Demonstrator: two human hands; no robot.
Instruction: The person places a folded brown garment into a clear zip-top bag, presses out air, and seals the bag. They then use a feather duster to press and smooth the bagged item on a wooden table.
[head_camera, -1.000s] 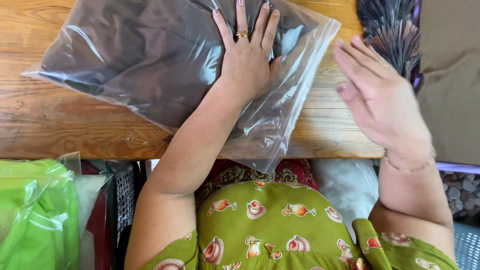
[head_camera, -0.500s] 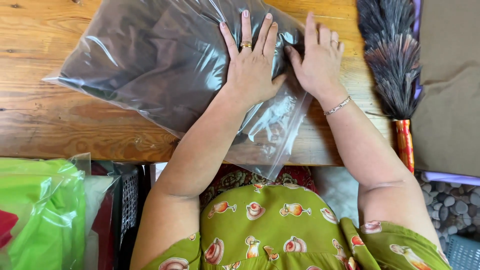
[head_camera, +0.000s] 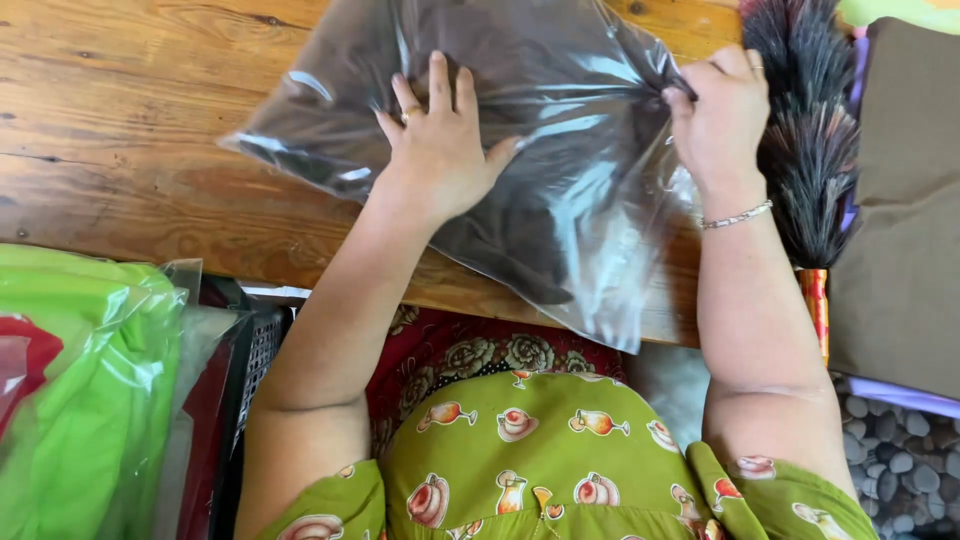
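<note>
Here, my left hand (head_camera: 440, 150) is lying flat on top of the clear plastic bag (head_camera: 560, 230), fingers (head_camera: 437, 80) spread and pressing down on the dark folded cloth (head_camera: 510, 200) sealed inside it. A ring is showing on one of those fingers. My right hand (head_camera: 722, 115) is sitting at the bag's right edge, fingers curled in and pinching a gathered fold of the plastic, so the film is bunching into creases there. A thin silver bracelet (head_camera: 736, 216) is circling that wrist.

The bag is lying across the wooden table (head_camera: 120, 130), tilted, with its lower corner hanging over the near edge of the table towards my lap. Light is glaring off the plastic in streaks, so I am making out the cloth only as a dark mass.

Just beside my right hand, a feather duster (head_camera: 805, 150) with dark bristles is lying on the table, its red and gold handle pointing towards me. Beyond it, a brown cloth (head_camera: 900, 200) is lying at the right. Down at my left, bright green garments in plastic wrap (head_camera: 80, 390) are stacked beside a dark mesh basket (head_camera: 262, 350).
</note>
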